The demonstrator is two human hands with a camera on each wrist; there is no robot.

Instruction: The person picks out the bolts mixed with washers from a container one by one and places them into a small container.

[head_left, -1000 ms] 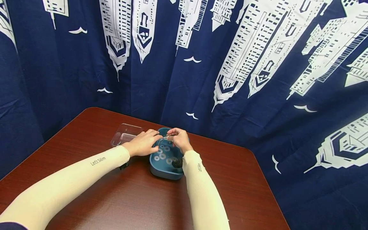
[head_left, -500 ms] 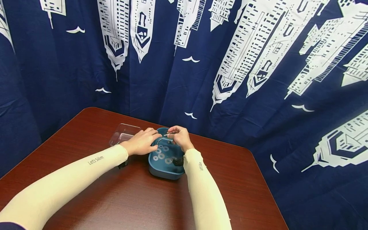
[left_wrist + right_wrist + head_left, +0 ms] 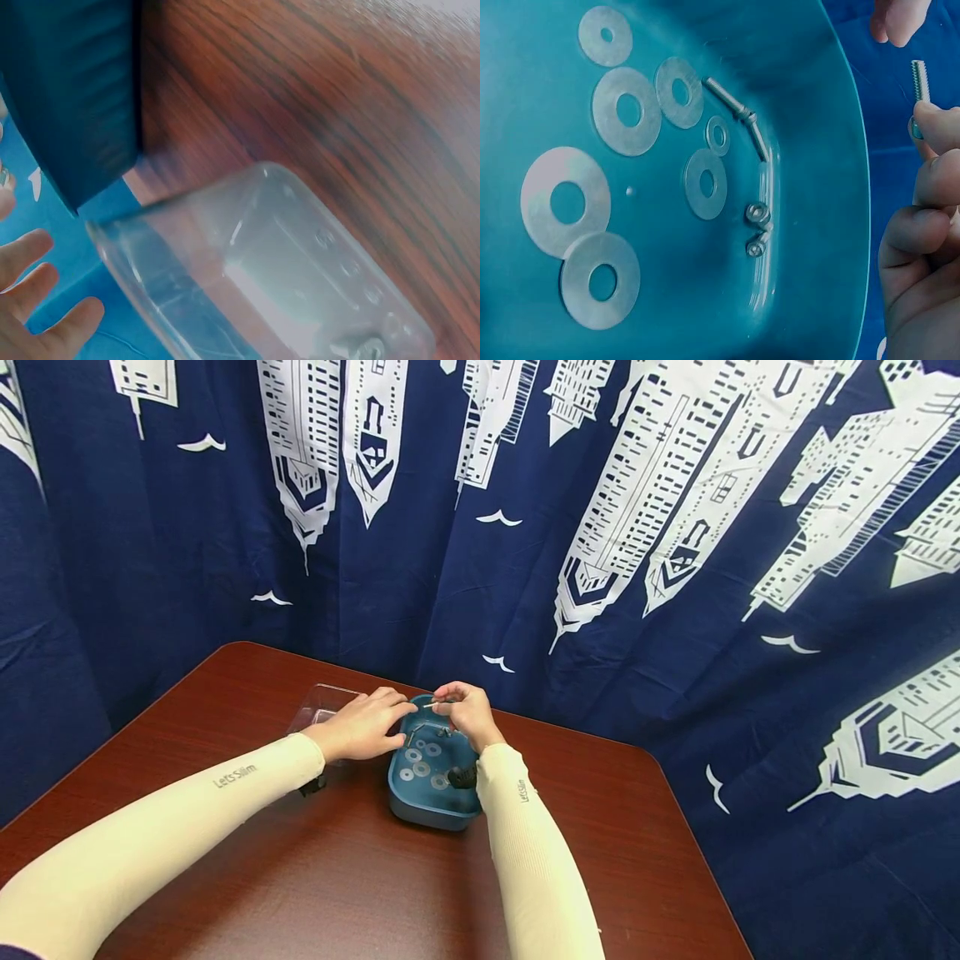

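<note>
Hands [image 3: 365, 725] [image 3: 469, 714] reach forward, left spread, right pinching bolt [image 3: 921, 81].

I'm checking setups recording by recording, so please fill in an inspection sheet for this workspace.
Surface: reddish-brown table, wood-grained.
Job's things: threaded screw in hand; blue bin with seven flat washers visible in the right wrist view, plus loose screws.
Container: clear plastic tray to the left of the bin; contents hard to tell.
Clutter: nothing seen.
Left hand: at the bin's left rim; contact unclear, nothing seen in its grasp.
Right hand: pinches the threaded screw above the bin's far end.
Cables: nothing seen.
Surroundings: dark blue curtain printed with white buildings.
</note>
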